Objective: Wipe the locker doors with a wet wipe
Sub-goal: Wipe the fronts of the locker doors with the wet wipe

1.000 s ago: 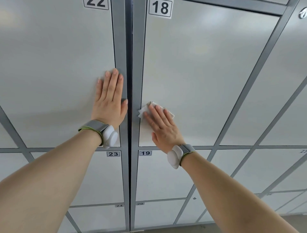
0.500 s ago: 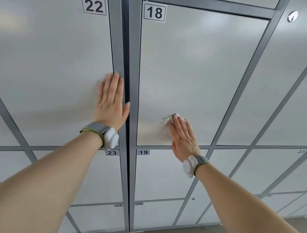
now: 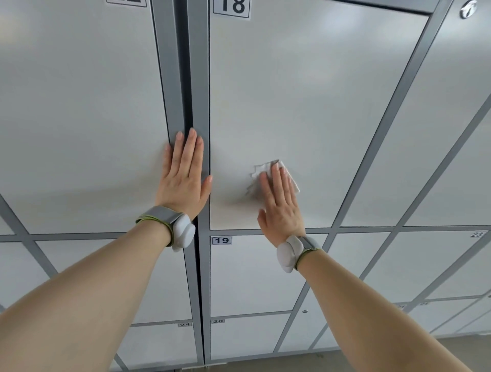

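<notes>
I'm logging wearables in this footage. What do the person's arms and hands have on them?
No sleeves show. The left hand and right hand wear no gloves. The left wristband and right wristband match: grey woven strap, yellow-green edging, white rounded pod.

Your right hand (image 3: 279,209) covers most of the crumpled white wet wipe (image 3: 265,171). Only its top and side edges stick out, so you can't tell the fold. On the pale grey left locker door (image 3: 79,106), the black-on-white number label (image 3: 126,2) is cut by the top edge, digits unreadable. The "18" label (image 3: 231,9) loses its top too. Round silver lock (image 3: 468,9), top right: blurred. Tiny number tags (image 3: 425,303), low right: too small to read. Left forearm (image 3: 93,292) and right forearm (image 3: 372,305) run off the bottom edge.
</notes>
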`<state>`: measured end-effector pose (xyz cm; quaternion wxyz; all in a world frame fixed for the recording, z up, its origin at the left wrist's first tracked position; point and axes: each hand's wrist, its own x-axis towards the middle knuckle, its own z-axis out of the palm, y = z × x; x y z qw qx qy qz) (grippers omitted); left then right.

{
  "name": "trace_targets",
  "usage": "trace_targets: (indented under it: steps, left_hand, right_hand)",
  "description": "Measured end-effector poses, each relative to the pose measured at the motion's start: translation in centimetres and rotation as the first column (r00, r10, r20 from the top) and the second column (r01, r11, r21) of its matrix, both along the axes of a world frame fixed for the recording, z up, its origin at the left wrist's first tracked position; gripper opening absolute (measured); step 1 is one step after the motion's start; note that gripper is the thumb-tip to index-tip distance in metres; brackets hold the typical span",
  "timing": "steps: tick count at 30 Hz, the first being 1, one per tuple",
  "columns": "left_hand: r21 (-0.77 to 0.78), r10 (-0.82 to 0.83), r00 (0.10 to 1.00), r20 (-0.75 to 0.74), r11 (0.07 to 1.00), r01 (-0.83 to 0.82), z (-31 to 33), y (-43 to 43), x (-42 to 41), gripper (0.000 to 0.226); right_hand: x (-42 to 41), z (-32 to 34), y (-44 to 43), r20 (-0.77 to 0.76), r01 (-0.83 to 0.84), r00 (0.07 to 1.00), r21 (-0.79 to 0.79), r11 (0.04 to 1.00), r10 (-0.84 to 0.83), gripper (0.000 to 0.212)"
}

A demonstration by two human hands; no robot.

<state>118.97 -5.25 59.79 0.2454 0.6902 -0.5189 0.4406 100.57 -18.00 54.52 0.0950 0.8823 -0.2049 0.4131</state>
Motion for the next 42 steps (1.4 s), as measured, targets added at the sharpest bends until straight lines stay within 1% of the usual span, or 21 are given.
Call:
trace_targets:
  steps: [5,9,11,15,18,22,26,29,32,36,39,42]
  left_hand:
    - [-0.017,-0.001,1.0,0.016,1.0,0.001,-0.3,-0.5,0.3,0.066]
    - [-0.022,0.006,1.0,0.024,1.0,-0.005,-0.4,-0.7,0.5,0.067]
    - [-0.026,0.017,0.999,0.031,1.0,-0.016,-0.4,-0.9,0.5,0.067]
    - [-0.033,0.024,0.999,0.034,0.999,-0.022,-0.5,-1.0,0.6,0.067]
    - [-0.031,0.023,0.999,0.032,0.999,-0.022,-0.6,-1.0,0.6,0.067]
    - [-0.033,0.023,0.999,0.028,0.999,-0.022,-0.6,-1.0,0.5,0.067]
    - [-0.031,0.024,0.999,0.028,0.999,-0.024,-0.5,-0.9,0.4,0.067]
    - [-0.026,0.023,1.0,0.02,0.999,-0.023,-0.4,-0.9,0.3,0.067]
    - [-0.025,0.023,1.0,0.011,0.999,-0.023,-0.4,-0.9,0.1,0.067]
    - [-0.02,0.033,0.999,0.002,0.999,-0.033,-0.2,-0.7,-0.1,0.068]
    - [-0.013,0.032,0.999,-0.014,0.999,-0.032,-0.1,-0.6,-0.2,0.068]
    - [-0.007,0.034,0.999,-0.037,0.999,-0.035,-0.2,-0.7,-0.6,0.068]
  right_hand:
    - [-1.4,-2.7,-0.9,-0.119,-0.024,0.993,-0.045,0.999,0.019,0.092]
    - [-3.2,-3.8,-1.8,-0.146,0.021,0.989,-0.041,0.999,-0.027,0.097]
    - [-4.0,-3.9,-2.2,-0.134,0.044,0.99,-0.03,0.999,-0.048,0.1]
    - [-4.5,-3.0,-2.5,-0.04,0.095,0.995,0.03,0.995,-0.093,0.09]
    - [-4.2,-1.9,-2.6,0.035,0.125,0.991,0.063,0.99,-0.127,0.091]
    - [-2.9,-0.3,-1.9,0.11,0.109,0.986,0.11,0.988,-0.121,0.086]
    - [-2.0,-0.3,-1.2,0.078,0.046,0.996,0.079,0.996,-0.052,0.08]
    - [-2.4,-1.4,-1.4,0.002,0.02,1.0,0.041,0.999,-0.02,0.087]
    - [-3.3,-2.5,-1.7,-0.059,0.025,0.998,0.027,0.999,-0.023,0.093]
    - [-4.9,-3.7,-2.3,-0.107,0.068,0.992,0.07,0.995,-0.061,0.095]
    - [-6.3,-3.7,-2.9,-0.099,0.108,0.99,0.106,0.988,-0.097,0.096]
    - [-6.8,-2.9,-3.4,-0.038,0.149,0.989,0.151,0.977,-0.145,0.099]
